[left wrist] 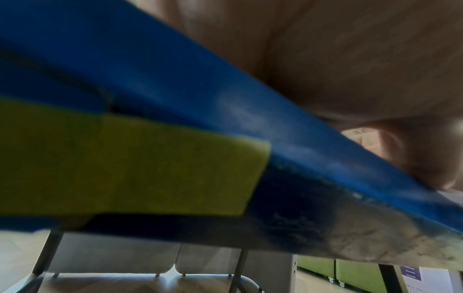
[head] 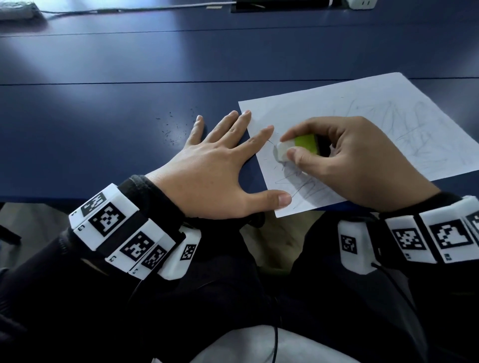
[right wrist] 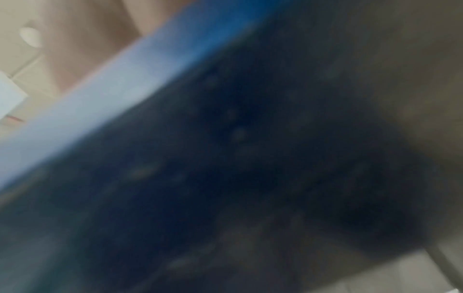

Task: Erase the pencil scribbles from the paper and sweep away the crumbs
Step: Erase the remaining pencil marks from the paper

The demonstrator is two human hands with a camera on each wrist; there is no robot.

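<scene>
Paper (head: 350, 124), a white sheet crossed with grey pencil scribbles (head: 305, 186), lies at the near edge of a dark blue bench (head: 116, 64), its near corner just over the rim. At that near left margin, the left hand (head: 215, 171) lies flat with fingers spread wide: the thumb and two fingertips press on the sheet's left edge while the rest of the hand rests on bare bench. Just beside it, the right hand (head: 347, 158) pinches a white eraser (head: 283, 150) in a yellow-green sleeve between thumb and forefinger, the other fingers curled behind, with the eraser's white tip down on the paper among dark pencil lines. Fainter strokes cover the sheet farther right. Both wrists carry white bands printed with black square markers (head: 106, 216). Beyond the left fingertips, dark eraser crumbs (head: 173, 127) lie scattered on the bench, apart from the paper. At the far edge sit a white cable (head: 129, 9) and a white power strip (head: 361, 3). The wrist views show only blurred bench edge and skin.
</scene>
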